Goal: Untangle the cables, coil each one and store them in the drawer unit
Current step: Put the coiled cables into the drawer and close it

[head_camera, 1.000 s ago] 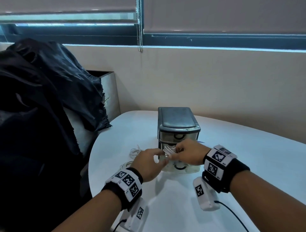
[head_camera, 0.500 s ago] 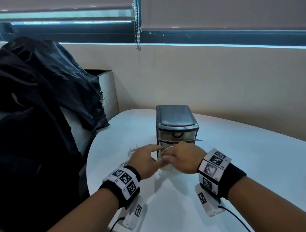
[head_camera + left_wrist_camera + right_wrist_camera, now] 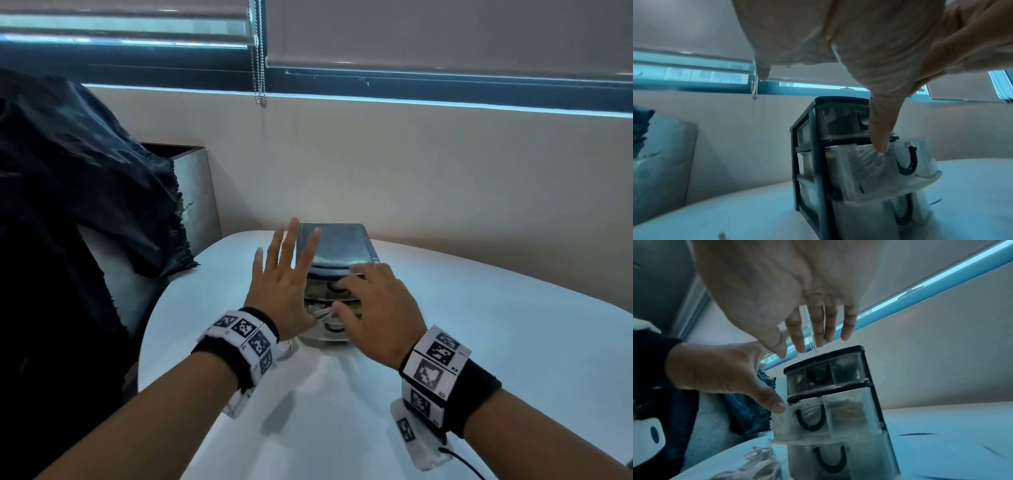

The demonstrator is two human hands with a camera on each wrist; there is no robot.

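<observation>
Storing step: both hands spread wide, holding nothing; left hand [image 3: 279,291] at nine o'clock of the drawer unit [image 3: 337,246], right hand [image 3: 376,308] before the middle drawer [image 3: 828,417], which holds a white cable [image 3: 322,311] and likely needs pushing shut next.

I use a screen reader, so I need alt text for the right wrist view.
A small three-drawer unit on a white table, its middle drawer pulled partly out with white cable inside. The open right hand hovers above; the left hand's thumb touches the drawer's corner.

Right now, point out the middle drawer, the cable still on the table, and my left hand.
middle drawer [image 3: 828,417]: right wrist view, on its clear front by the black handle.
loose cable [image 3: 756,467]: right wrist view, on the pale coil.
left hand [image 3: 279,284]: head view, on its back.
</observation>
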